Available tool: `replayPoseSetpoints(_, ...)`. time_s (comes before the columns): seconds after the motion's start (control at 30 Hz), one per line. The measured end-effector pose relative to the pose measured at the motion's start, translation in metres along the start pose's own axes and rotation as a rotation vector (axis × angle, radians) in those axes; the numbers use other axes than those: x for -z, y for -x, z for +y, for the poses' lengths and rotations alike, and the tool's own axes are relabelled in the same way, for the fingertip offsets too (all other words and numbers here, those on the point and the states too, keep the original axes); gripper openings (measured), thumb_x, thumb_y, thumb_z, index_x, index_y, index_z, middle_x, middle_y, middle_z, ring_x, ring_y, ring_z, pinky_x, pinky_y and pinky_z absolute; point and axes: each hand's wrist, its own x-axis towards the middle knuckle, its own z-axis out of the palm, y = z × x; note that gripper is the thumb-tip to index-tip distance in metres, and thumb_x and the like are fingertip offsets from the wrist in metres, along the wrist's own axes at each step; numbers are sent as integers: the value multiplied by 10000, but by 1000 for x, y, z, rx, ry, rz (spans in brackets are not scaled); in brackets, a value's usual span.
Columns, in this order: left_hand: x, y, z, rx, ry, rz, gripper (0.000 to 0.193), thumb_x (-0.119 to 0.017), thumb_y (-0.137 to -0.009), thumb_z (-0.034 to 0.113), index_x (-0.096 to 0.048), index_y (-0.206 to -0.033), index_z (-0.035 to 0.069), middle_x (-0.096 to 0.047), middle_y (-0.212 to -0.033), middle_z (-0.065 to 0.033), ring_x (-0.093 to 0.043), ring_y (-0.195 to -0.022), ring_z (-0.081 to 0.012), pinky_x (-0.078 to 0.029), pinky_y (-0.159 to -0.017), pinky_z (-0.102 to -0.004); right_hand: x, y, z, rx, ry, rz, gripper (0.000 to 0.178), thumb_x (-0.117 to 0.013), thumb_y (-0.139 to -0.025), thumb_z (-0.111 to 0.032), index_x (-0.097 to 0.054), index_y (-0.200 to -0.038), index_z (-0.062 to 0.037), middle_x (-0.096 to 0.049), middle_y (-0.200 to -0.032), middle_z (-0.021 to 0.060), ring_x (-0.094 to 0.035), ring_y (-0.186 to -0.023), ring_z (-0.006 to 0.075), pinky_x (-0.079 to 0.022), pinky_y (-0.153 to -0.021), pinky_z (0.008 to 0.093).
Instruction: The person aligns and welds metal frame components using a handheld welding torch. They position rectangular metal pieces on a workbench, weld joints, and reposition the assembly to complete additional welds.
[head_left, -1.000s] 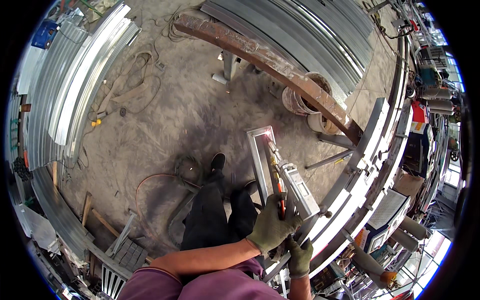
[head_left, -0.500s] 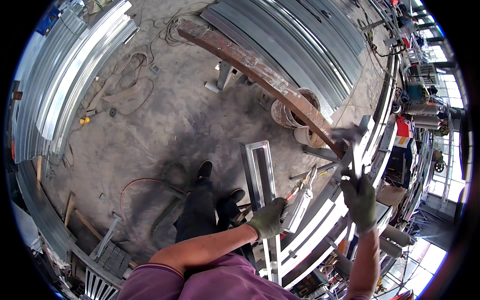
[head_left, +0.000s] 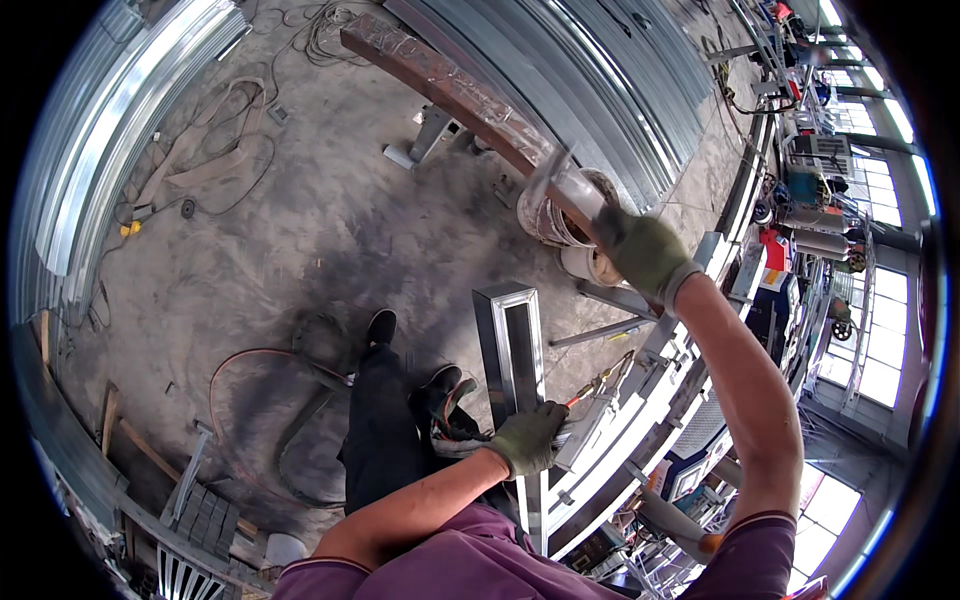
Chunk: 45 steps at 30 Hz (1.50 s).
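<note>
My left hand (head_left: 528, 441), in a green work glove, is closed around the side of a shiny rectangular steel channel (head_left: 492, 345), which points away from my body. A slim tool with a red and brass section (head_left: 590, 387) lies just beyond these fingers, on a pale metal piece (head_left: 592, 430). My right hand (head_left: 640, 255), gloved alike and smeared by motion, is raised ahead with the arm stretched out. It is closed on a hammer (head_left: 552, 178), whose blurred head shows over the rusty beam. The hammer's handle is partly hidden by the glove.
A rusty brown beam (head_left: 450, 85) spans the far side, above stained buckets (head_left: 545, 215). Long steel sheets lie stacked at the far right (head_left: 620, 90) and left (head_left: 140, 120). A hose (head_left: 225, 375) curls near my feet. Metal rails (head_left: 625, 445) run along my right.
My right hand has swung up and to the left with the hammer, away from the rails. My left hand stays on the channel. The whole view has shifted slightly.
</note>
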Motion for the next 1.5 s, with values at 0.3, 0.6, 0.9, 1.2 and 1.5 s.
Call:
replayPoseSetpoints(0.3,1,-6,-12,-21,109,-11,792,-841,-876,399,-496,-1482,23,-577,-1488,-229,-671,-1253,-452,-546,-1062,-521,42,10,-28,124,106,-318,392,-565,-1123,-413,-729,-1333,-125,-791,-1054,148,-754,-923,330,-582,-897,466)
replayPoseSetpoints(0.6,3,-4,-12,-49,116,10,676,-780,-909,277,-510,-1470,14,-591,-1450,-261,-669,-1249,-460,-541,-1061,-522,-2,31,-22,150,93,-320,428,-560,-1108,-460,-698,-1372,-152,-786,-1173,205,-741,-1134,435,-564,-1030,507)
replayPoseSetpoints(0.9,-1,7,-14,-180,82,104,598,-683,-984,312,-531,-1475,7,-623,-1368,-214,-681,-1202,-413,-559,-1026,-495,12,16,-47,70,-242,-263,337,-623,-1118,-345,-717,-1371,-143,-794,-1092,168,-763,-1014,337,-577,-956,460)
replayPoseSetpoints(1.2,4,6,-11,-153,20,120,516,-642,-975,253,-558,-1431,25,-643,-1328,-197,-673,-1226,-370,-552,-1021,-486,44,-10,-80,190,123,-359,385,-518,-1168,-374,-697,-1361,-93,-801,-985,90,-760,-840,262,-596,-817,435)
replayPoseSetpoints(1.5,3,6,-18,-155,99,119,555,-650,-970,253,-533,-1454,9,-634,-1338,-208,-653,-1254,-375,-541,-1052,-476,22,1,-102,359,366,-713,393,-503,-1154,-469,-706,-1326,-180,-796,-984,121,-785,-904,280,-622,-820,471)
